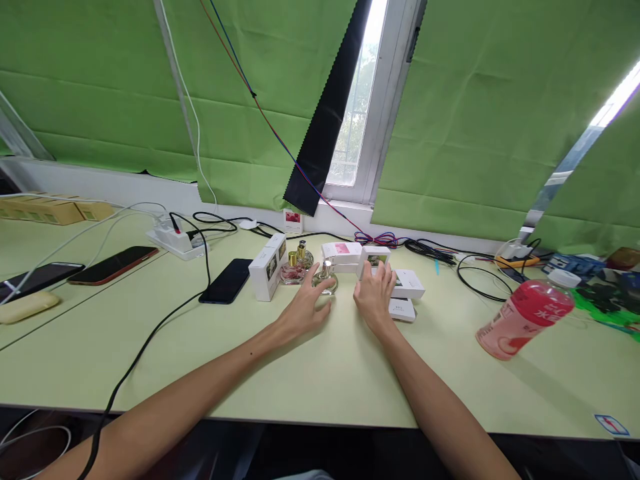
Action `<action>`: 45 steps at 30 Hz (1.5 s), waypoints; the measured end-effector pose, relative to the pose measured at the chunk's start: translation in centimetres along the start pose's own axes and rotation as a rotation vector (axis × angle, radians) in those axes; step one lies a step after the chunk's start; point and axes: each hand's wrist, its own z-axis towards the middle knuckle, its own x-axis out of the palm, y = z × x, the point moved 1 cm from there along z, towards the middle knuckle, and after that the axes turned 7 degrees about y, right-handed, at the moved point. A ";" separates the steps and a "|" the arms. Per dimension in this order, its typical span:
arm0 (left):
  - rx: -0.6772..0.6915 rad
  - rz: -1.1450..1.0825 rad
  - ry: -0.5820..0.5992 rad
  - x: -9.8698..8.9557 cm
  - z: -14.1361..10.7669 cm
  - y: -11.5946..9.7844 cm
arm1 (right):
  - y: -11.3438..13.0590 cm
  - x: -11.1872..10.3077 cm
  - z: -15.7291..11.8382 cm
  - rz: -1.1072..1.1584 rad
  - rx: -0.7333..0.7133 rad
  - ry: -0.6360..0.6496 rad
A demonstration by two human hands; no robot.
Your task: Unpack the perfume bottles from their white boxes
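Observation:
My left hand point(306, 308) reaches beside a clear perfume bottle point(329, 285) with a silver cap. Its fingers are spread around the bottle's near side; I cannot tell whether they touch it. Just behind stand a pink perfume bottle point(292, 272) with a gold cap and another perfume bottle point(301, 249) with a darker gold cap. My right hand point(373, 300) has its fingers curled against the front of an upright small white box point(374, 253) with a dark picture. The hand hides the box's lower part. White boxes point(411, 283) lie flat to its right.
White boxes point(267, 268) stand left of the bottles, and a pink-labelled white box point(342, 249) lies behind. A black phone point(226, 281) and a power strip point(176, 241) are to the left. A pink drink bottle point(525, 317) stands right. Cables run along the wall.

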 end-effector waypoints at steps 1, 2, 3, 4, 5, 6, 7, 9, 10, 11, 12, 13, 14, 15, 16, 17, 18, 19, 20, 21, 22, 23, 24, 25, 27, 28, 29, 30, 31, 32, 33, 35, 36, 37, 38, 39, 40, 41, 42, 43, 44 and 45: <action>-0.015 0.001 0.011 0.1 0.0 0.2 | 0.0 0.0 0.0 -0.010 0.000 0.000; -0.028 0.001 0.025 0.2 0.0 0.4 | 0.0 0.1 0.0 -0.019 -0.001 -0.003; -0.041 0.002 0.040 0.3 -0.1 0.6 | 0.0 0.1 0.0 -0.027 -0.002 -0.006; -0.055 0.002 0.056 0.4 -0.1 0.8 | 0.0 0.1 0.0 -0.032 -0.002 -0.007; -0.068 0.000 0.067 0.5 -0.1 0.8 | 0.0 0.1 0.0 -0.035 -0.003 -0.007; -0.077 -0.003 0.073 0.5 -0.1 0.9 | 0.0 0.1 0.0 -0.036 -0.003 -0.005; -0.082 -0.006 0.075 0.5 -0.1 0.8 | 0.0 0.1 0.0 -0.036 -0.003 0.001; -0.082 -0.011 0.069 0.5 -0.1 0.7 | 0.0 0.0 0.0 -0.034 -0.001 0.017; -0.080 -0.012 0.064 0.5 -0.1 0.6 | 0.0 0.0 0.0 -0.033 0.001 0.025; -0.080 -0.012 0.060 0.5 -0.1 0.6 | 0.0 -0.1 0.0 -0.031 0.002 0.034; -0.082 -0.011 0.059 0.4 -0.1 0.6 | 0.1 -0.2 0.0 -0.030 0.003 0.043; -0.084 -0.009 0.058 0.4 -0.1 0.6 | 0.1 -0.2 0.0 -0.030 0.006 0.051; -0.087 -0.008 0.058 0.4 -0.2 0.6 | 0.1 -0.3 0.0 -0.030 0.009 0.060; -0.091 -0.008 0.059 0.4 -0.2 0.6 | 0.2 -0.4 0.0 -0.031 0.012 0.067; -0.094 -0.009 0.060 0.4 -0.2 0.6 | 0.2 -0.5 0.0 -0.033 0.014 0.075; -0.097 -0.010 0.061 0.4 -0.2 0.6 | 0.2 -0.5 0.0 -0.034 0.015 0.082; -0.100 -0.012 0.062 0.4 -0.3 0.6 | 0.2 -0.6 0.0 -0.035 0.016 0.088; -0.101 -0.013 0.065 0.4 -0.3 0.5 | 0.3 -0.6 0.0 -0.035 0.017 0.095; -0.103 -0.013 0.069 0.4 -0.3 0.5 | 0.3 -0.7 0.0 -0.035 0.018 0.101; -0.105 -0.012 0.074 0.3 -0.3 0.4 | 0.3 -0.8 0.0 -0.036 0.019 0.106; -0.108 -0.010 0.080 0.3 -0.3 0.4 | 0.3 -0.9 0.0 -0.036 0.020 0.111; -0.111 -0.009 0.086 0.3 -0.3 0.3 | 0.3 -0.9 0.0 -0.035 0.021 0.115; -0.115 -0.008 0.090 0.3 -0.3 0.3 | 0.4 -1.0 0.0 -0.034 0.020 0.118; -0.120 -0.009 0.093 0.3 -0.2 0.2 | 0.4 -1.1 0.0 -0.032 0.019 0.122; -0.124 -0.014 0.090 0.3 -0.2 0.2 | 0.4 -1.3 0.0 -0.024 0.013 0.130; -0.123 -0.016 0.088 0.3 -0.2 0.2 | 0.3 -1.3 0.1 -0.020 0.010 0.133; -0.120 -0.018 0.084 0.3 -0.2 0.3 | 0.3 -1.3 0.1 -0.015 0.006 0.134; -0.115 -0.019 0.081 0.3 -0.2 0.3 | 0.3 -1.3 0.2 -0.011 0.002 0.134; -0.110 -0.019 0.081 0.3 -0.3 0.3 | 0.2 -1.3 0.2 -0.007 0.001 0.134; -0.107 -0.019 0.082 0.3 -0.3 0.3 | 0.2 -1.2 0.3 -0.003 0.001 0.133; -0.105 -0.021 0.082 0.3 -0.3 0.4 | 0.1 -1.1 0.3 -0.001 0.001 0.132; -0.096 -0.026 0.076 0.3 -0.4 0.4 | 0.0 -0.8 0.4 0.003 0.005 0.129; -0.090 -0.029 0.071 0.3 -0.4 0.5 | 0.0 -0.7 0.4 0.005 0.007 0.128; -0.084 -0.032 0.064 0.3 -0.4 0.5 | -0.1 -0.5 0.5 0.007 0.008 0.125; -0.080 -0.035 0.058 0.3 -0.4 0.5 | -0.1 -0.4 0.5 0.010 0.010 0.123; -0.079 -0.037 0.055 0.4 -0.4 0.5 | -0.1 -0.3 0.5 0.014 0.012 0.121; -0.082 -0.038 0.055 0.4 -0.4 0.5 | -0.2 -0.2 0.5 0.020 0.011 0.119; -0.088 -0.038 0.057 0.4 -0.4 0.5 | -0.2 -0.1 0.5 0.027 0.009 0.116; -0.095 -0.037 0.060 0.4 -0.4 0.5 | -0.2 -0.1 0.5 0.032 0.004 0.114; -0.102 -0.036 0.063 0.4 -0.4 0.6 | -0.3 -0.1 0.5 0.036 -0.003 0.114; -0.106 -0.034 0.067 0.4 -0.4 0.6 | -0.3 -0.2 0.5 0.037 -0.010 0.115; -0.108 -0.034 0.069 0.4 -0.4 0.6 | -0.3 -0.2 0.5 0.034 -0.016 0.119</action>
